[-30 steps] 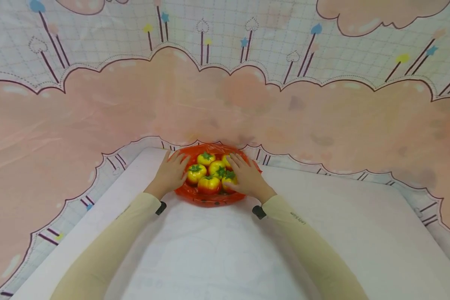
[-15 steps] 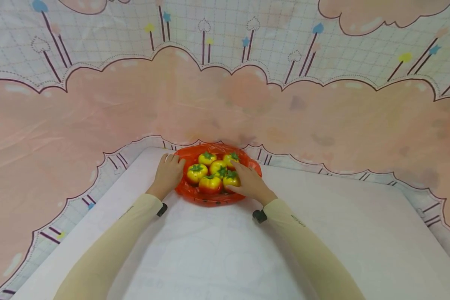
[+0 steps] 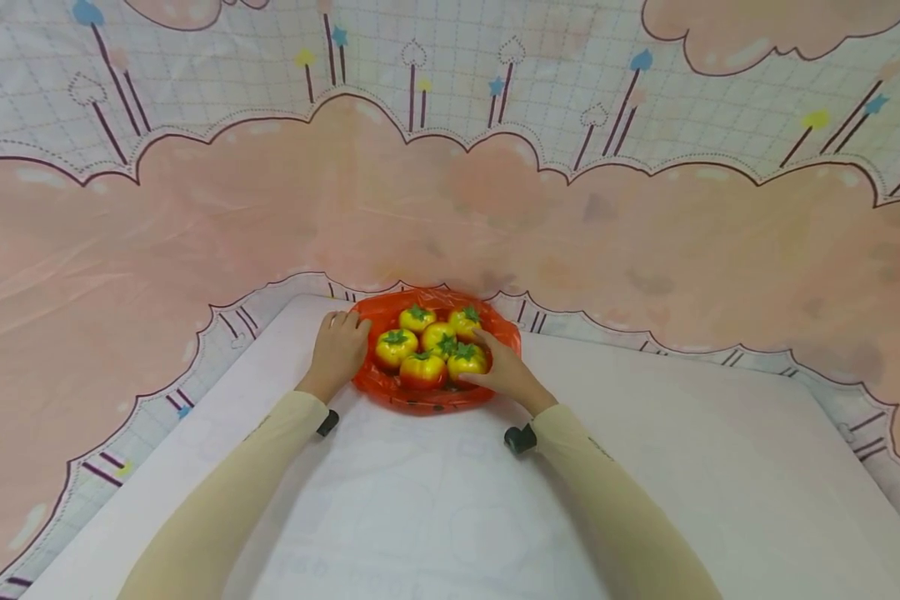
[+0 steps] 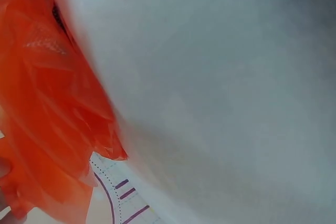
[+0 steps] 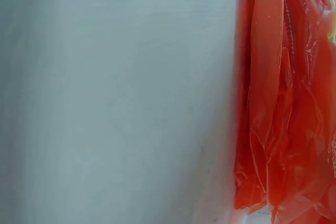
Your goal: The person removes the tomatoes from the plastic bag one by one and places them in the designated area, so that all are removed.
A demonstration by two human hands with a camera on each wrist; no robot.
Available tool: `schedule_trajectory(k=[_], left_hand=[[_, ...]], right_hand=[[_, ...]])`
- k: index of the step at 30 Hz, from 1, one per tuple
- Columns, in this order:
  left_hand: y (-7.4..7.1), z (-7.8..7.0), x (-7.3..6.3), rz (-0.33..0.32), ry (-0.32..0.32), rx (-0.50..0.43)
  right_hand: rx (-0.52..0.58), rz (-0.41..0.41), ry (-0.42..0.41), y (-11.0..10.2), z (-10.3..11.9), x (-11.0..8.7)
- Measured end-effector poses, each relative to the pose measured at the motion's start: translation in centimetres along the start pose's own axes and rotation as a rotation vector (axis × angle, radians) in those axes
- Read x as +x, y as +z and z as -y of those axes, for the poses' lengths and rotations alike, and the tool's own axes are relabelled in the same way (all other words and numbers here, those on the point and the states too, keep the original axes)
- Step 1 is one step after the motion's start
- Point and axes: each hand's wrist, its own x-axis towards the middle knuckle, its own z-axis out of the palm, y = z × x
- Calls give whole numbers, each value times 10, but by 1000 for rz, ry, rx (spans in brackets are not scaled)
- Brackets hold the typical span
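Note:
An orange-red plastic bag [image 3: 412, 406] lies spread open around several yellow-and-red tomatoes with green leafy tops, at the table's far side. My left hand [image 3: 337, 350] is at the bag's left side, its fingers curled over the rim. In the left wrist view, its fingertips [image 4: 6, 169] show against the bag's thin film. My right hand [image 3: 512, 371] reaches over the right side of the bag, thumb in front of and index finger behind the front right tomato [image 3: 467, 360]; its other fingers are hidden. A middle tomato [image 3: 439, 340] and a front tomato [image 3: 422, 372] sit beside it.
The white tabletop [image 3: 420, 500] stretches in front and to both sides. A pink-and-white patterned cloth [image 3: 570, 233] hangs behind it, close to the bag. Black wrist mounts [image 3: 520, 439] sit under both cuffs.
My left hand has drawn back from above the fruit to the bag's left rim, its fingers curling. My right hand has slid rightward and closed about the front right tomato, uncovering the back right one.

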Motion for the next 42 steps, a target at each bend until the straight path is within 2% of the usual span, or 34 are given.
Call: schedule_trajectory(k=[8, 13, 21, 27, 33, 38, 42], left_hand=[[6, 2, -3, -46, -6, -30], [7, 1, -4, -32, -2, -37], [7, 4, -4, -26, -11, -35], [5, 3, -4, -17, -23, -32], [4, 3, -4, -2, -32, -36], [3, 3, -5, 16, -38, -37], [3, 3, -4, 3, -29, -40]], right_hand=[[98, -5, 1, 0, -11, 1], [168, 25, 21, -1, -17, 0], [339, 134, 73, -7, -27, 3], [464, 206, 159, -13, -28, 8], [490, 243, 207, -15, -32, 13], [481, 255, 201, -15, -33, 13], [457, 246, 201, -15, -35, 13]])
